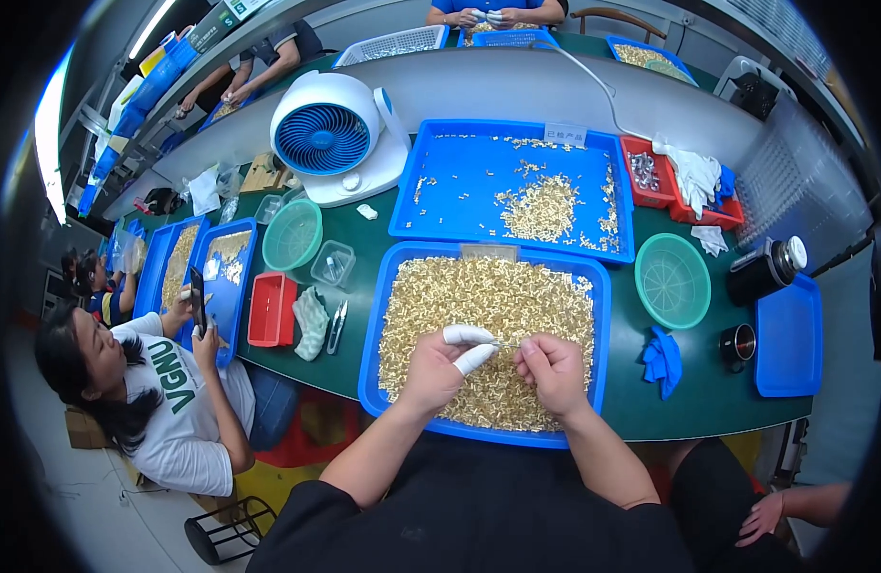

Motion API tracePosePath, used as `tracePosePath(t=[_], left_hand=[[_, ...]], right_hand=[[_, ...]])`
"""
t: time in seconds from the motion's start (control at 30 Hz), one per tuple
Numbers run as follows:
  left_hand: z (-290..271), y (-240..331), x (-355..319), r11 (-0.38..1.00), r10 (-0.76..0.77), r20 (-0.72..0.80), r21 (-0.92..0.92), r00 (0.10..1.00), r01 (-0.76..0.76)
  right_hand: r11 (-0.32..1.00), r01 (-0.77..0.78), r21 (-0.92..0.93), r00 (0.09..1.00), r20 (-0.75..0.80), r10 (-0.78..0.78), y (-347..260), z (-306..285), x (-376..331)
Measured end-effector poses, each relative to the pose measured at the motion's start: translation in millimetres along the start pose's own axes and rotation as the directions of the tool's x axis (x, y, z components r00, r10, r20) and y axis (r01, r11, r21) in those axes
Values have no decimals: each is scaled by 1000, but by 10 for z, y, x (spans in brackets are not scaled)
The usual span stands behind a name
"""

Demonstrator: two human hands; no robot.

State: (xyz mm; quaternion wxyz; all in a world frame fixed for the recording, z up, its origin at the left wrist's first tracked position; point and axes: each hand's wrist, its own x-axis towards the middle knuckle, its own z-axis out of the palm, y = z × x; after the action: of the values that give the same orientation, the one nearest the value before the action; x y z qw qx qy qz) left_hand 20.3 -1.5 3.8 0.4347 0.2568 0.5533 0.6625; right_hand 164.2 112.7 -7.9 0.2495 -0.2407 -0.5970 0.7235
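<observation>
Currently the L hand (447,366), w/ white finger cots (470,334) on thumb & index, is pinching one end of a slim metal pc (506,345), & the R hand (552,371), bare, is pinching the other end btwn thumb & index. That pc is spanning the gap btwn the hands, above the near blue tray (371,358), too small to tell its exact shape. Below, small gold-coloured metal parts (488,296) are filling the tray, which is resting on the green counter (729,409). Just behind, a larger blue tray (450,210) is carrying a looser pile of similar parts. Tweezers (337,327) are lying L of the near tray, by a red bin (272,309); a blue cloth (662,363) is lying crumpled to the R.
</observation>
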Motion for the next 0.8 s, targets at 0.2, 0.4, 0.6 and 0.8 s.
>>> tracePosePath(t=[0.2, 0.4, 0.6, 0.8], left_hand=[[-4, -4, -15, 999, 0, -57, -47, 998, -3], [12, 42, -25, 1000, 29, -13, 12, 999, -29], [-14, 46, -32, 993, 41, -27, 109, 999, -38], [31, 62, -14, 958, 14, 12, 286, 1000, -17]], right_hand=[[999, 18, -40, 1000, 9, -18, -2, 4, -7], [996, 43, -80, 999, 17, -42, -20, -1, 4], [988, 57, -146, 998, 21, -55, -43, 17, 18], [958, 118, -262, 993, 62, -105, -50, 20, 11]])
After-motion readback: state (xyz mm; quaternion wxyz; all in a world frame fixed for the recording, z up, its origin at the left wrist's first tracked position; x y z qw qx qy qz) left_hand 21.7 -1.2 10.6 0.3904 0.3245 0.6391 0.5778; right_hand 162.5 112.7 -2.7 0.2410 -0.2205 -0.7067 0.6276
